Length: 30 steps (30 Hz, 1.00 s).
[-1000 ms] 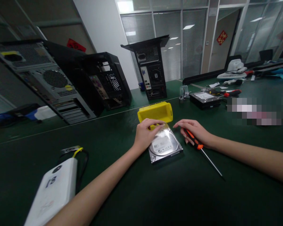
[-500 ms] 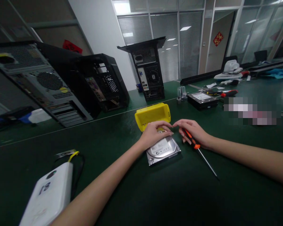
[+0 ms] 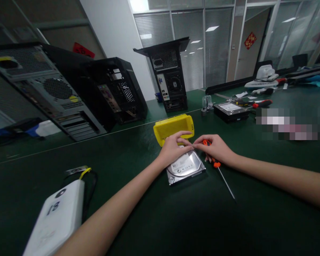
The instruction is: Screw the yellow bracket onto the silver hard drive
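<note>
On the green table lies a silver hard disk drive [image 3: 186,166], label side up. My left hand [image 3: 174,148] reaches over its far side, thumb and a finger pinched together near the far right corner, the other fingers raised. Whatever sits in that pinch is too small to make out. My right hand [image 3: 216,147] holds a screwdriver [image 3: 217,164] with an orange and black handle, its shaft pointing down and toward me. The thumb and forefinger of that hand meet my left fingertips. Just behind the drive is a yellow plastic tray [image 3: 174,128], partly covered by my left hand.
Computer cases [image 3: 170,80] stand along the back and left. At the right rear are another hard drive [image 3: 230,111], red-handled pliers [image 3: 261,103] and a clear plastic piece [image 3: 207,102]. A white box-shaped device [image 3: 57,217] with a cord lies at the near left.
My right hand has shifted slightly left, bringing its fingertips against my left ones. The screwdriver has swung, its tip moving left. My left forefinger has lifted, and the view has shifted slightly.
</note>
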### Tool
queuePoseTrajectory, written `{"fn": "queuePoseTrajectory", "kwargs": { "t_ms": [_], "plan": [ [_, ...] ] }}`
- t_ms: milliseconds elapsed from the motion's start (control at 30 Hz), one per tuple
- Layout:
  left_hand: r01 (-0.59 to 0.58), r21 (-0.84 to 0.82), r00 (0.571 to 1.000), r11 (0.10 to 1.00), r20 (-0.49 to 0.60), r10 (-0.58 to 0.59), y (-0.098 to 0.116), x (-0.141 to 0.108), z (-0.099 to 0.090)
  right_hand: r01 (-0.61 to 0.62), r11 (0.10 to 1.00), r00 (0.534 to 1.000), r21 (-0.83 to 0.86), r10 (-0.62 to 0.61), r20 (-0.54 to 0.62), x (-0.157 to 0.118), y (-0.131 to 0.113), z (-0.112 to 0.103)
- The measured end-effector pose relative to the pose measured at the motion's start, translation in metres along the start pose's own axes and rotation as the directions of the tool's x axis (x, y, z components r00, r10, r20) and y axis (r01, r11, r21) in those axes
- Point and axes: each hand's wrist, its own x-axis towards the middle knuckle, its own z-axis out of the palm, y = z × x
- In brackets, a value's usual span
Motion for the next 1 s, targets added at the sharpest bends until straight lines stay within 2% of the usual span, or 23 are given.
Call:
{"fn": "queuePoseTrajectory", "kwargs": {
  "t_ms": [233,367,533,667,833,1000],
  "plan": [
    [0.013,-0.066,1.0,0.998,0.004,-0.013,0.0,0.0,0.002,-0.027,0.999,1.0,0.044,0.028,-0.011,0.005,0.0,0.003],
    [0.019,-0.103,1.0,0.995,-0.008,-0.02,0.001,-0.001,0.002,-0.073,0.994,0.997,0.079,0.071,0.023,0.007,-0.004,0.003],
    [0.002,-0.233,0.993,0.972,-0.118,-0.031,-0.002,0.001,0.001,-0.092,0.99,0.995,0.11,0.085,0.06,0.008,-0.008,0.0],
    [0.054,-0.28,0.972,0.959,-0.204,-0.114,-0.01,0.004,0.002,-0.089,0.995,0.991,0.045,0.084,0.104,0.008,-0.007,-0.002],
    [0.083,-0.261,0.981,0.962,-0.147,-0.124,-0.015,0.006,0.004,-0.084,0.996,0.991,0.005,0.083,0.108,0.01,-0.007,-0.002],
    [0.08,-0.22,0.984,0.972,-0.139,-0.113,-0.015,0.007,0.005,-0.083,0.996,0.992,-0.024,0.085,0.09,0.012,-0.007,0.0]
  ]
}}
